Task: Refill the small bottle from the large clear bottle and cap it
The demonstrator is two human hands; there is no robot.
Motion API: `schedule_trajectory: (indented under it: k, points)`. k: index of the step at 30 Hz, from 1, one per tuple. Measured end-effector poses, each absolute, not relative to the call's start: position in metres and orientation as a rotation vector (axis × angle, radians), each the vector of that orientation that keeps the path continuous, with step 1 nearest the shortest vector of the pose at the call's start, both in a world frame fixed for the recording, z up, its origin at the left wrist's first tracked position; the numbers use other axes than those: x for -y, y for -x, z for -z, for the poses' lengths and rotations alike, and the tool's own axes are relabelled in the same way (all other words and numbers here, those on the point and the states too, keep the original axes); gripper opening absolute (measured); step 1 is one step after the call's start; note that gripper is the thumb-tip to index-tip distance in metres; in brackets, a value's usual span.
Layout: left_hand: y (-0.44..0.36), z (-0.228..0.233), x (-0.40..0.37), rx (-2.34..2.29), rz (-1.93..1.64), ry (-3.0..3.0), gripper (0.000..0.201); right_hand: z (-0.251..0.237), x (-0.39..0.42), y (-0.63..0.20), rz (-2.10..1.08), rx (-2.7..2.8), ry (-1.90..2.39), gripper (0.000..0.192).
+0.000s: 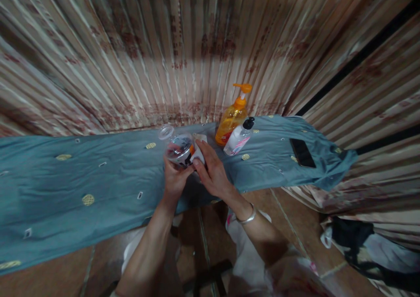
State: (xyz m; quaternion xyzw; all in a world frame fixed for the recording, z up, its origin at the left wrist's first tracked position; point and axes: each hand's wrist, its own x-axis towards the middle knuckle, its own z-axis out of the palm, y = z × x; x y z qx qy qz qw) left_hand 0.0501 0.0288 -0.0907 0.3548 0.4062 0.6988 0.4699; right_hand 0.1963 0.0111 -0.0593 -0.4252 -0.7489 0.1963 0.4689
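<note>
left hand (175,179): I grip the clear jar (180,150) above the blue cloth (98,179) | right hand (211,170): fingers pinch white cloth (199,153) against it | advice: hold jar steady, wipe lightly

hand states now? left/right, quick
Left hand: closed around a clear round container, holding it above the blue cloth.
Right hand: fingers pressing a white cloth against the container's side; gripping it.
</note>
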Motion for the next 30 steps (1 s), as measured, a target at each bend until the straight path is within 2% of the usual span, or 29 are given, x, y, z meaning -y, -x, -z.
schedule_trajectory:
  k: [5,12,22,30]
  points:
    - [-0.046,0.079,-0.028,-1.099,-1.652,-0.812,0.064,0.073,-0.005,-0.197,-0.469,1.921,1.025,0.06]
    - [-0.039,0.064,-0.028,-1.018,-1.668,-0.704,0.045,0.097,-0.009,-0.206,-0.428,2.036,1.119,0.06]
    - [-0.045,0.063,-0.025,-0.893,-1.673,-0.73,0.034,0.098,-0.018,-0.207,-0.475,1.971,1.208,0.054]
    - [-0.044,0.088,-0.027,-0.947,-1.612,-0.785,0.053,0.074,-0.031,-0.198,-0.485,1.868,1.172,0.055]
